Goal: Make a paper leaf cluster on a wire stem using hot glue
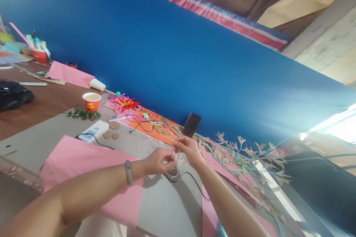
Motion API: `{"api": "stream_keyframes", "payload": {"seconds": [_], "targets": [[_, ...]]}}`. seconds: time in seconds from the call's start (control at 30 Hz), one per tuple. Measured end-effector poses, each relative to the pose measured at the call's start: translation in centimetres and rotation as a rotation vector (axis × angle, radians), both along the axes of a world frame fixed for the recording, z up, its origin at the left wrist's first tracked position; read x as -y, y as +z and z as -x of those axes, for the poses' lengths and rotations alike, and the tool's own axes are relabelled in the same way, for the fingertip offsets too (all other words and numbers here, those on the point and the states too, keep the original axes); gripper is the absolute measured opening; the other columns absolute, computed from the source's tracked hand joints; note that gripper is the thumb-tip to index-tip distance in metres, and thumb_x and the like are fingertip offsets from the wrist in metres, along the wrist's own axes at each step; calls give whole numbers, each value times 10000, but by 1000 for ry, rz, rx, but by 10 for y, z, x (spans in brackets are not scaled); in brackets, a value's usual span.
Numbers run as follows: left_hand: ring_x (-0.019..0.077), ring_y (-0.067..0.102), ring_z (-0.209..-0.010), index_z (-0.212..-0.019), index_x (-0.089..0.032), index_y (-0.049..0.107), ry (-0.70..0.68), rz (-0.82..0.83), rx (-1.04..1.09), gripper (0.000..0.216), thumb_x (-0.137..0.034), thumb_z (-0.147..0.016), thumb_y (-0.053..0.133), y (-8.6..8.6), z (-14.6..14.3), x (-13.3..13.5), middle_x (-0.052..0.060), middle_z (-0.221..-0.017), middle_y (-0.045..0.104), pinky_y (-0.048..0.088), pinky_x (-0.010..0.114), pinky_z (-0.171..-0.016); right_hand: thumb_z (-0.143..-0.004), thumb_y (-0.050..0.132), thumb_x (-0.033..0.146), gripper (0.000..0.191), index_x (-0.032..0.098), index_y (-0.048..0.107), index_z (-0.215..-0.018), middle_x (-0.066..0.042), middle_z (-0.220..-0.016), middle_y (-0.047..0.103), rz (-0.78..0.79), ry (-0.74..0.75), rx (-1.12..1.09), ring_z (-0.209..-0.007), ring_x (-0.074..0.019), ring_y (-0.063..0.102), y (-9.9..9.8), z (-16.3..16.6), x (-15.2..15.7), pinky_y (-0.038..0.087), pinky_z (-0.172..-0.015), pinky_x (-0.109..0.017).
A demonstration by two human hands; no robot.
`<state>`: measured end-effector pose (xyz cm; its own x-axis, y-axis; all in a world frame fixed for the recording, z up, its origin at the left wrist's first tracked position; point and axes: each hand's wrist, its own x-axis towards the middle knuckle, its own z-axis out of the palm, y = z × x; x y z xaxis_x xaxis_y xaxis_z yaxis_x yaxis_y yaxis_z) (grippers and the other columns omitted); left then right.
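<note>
Above the grey tabletop (169, 207), my left hand (159, 161) is curled with thumb and fingers pressed together, a bangle around its wrist. Just to the right, my right hand (191, 150) pinches with its fingertips close to the left ones. Whatever sits between the fingers is too small to make out. Beneath my hands a black cable (191, 175) runs over the table near a roundish object that is partly hidden. A sheet of pink paper (91, 155) lies under my left forearm. Orange paper (162, 135) with thin strands on it lies beyond the hands.
A white power strip (94, 131), round wooden discs (114, 126), a red paper cup (91, 102) and a leafy sprig (83, 114) are at left. Colourful pipe cleaners (125, 103) lie farther back. A phone (191, 124) leans against the blue wall (167, 63). Dried branches (241, 155) spread at right.
</note>
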<state>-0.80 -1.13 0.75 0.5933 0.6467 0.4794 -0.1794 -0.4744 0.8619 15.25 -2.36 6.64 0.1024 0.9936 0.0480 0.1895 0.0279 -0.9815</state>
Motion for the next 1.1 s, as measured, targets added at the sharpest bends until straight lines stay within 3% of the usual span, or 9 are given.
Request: {"api": "stream_keyframes", "payload": {"seconds": [0.37,0.67,0.8,0.97,1.1], "targets": [[122,580,-619,-697,-130,640,-3,-7,-60,82,-156,-745,579,-5,1,-4,14,-658,666,426,204,-594,-631,800,403,300,188,614,-726,-18,-604,699,92,-51,-162,-563,-160,670,-11,-5,-7,539,-567,-278],[124,593,-632,-708,-130,655,6,-46,-101,92,-155,-751,577,-5,3,-3,11,-661,678,421,206,-603,-730,691,453,295,204,537,-699,-32,-602,690,61,-99,-123,-517,-174,671,-14,-3,-9,547,-514,-293],[126,597,-642,-729,-133,661,23,-47,-117,83,-152,-750,583,-6,3,-3,10,-675,683,410,196,-580,-755,633,541,348,222,494,-742,-30,-657,696,-68,-204,-20,-534,-177,670,-15,-8,-14,541,-514,-302],[119,597,-625,-698,-131,646,33,-78,-75,69,-147,-742,595,-9,2,-4,9,-661,674,427,191,-602,-798,532,564,351,215,531,-840,-23,-722,688,-243,-378,232,-550,-148,634,-1,-38,-29,502,-537,-277],[124,609,-629,-711,-131,649,22,-93,-48,61,-147,-739,598,-10,1,-2,17,-669,682,445,194,-626,-770,591,400,217,187,625,-739,7,-584,643,-221,-296,559,-503,-140,585,0,-55,-40,422,-512,-243]]}}
